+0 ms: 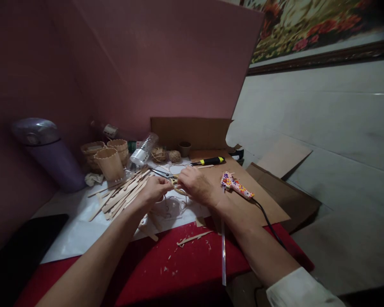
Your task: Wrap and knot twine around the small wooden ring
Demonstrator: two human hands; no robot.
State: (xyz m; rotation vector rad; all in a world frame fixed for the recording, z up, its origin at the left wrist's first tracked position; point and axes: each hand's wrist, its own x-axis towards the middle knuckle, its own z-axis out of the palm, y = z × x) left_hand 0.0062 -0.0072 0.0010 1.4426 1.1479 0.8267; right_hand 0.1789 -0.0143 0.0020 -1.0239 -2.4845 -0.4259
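Note:
My left hand (pixel 158 189) is closed in a pinch at the middle of the table, on a thin strand of twine (pixel 182 205) that loops down onto the white paper. Close beside it, my right hand (pixel 193 181) has its fingers bent together on the same twine; the fingertips are partly hidden. Scissors (pixel 164 173) lie just behind the hands, blades pointing left, their yellowish handles partly covered by the fingers. To the left of my left hand spreads a pile of flat wooden craft sticks (pixel 123 198).
A flowered glue gun (pixel 237 185) with a black cord lies on cardboard (pixel 262 207) at right. A yellow-black utility knife (pixel 211 161) lies behind. Twine balls (pixel 159 154), a plastic bottle (pixel 144 150), stick-covered cups (pixel 110 164) and a purple flask (pixel 54 157) stand toward the back left.

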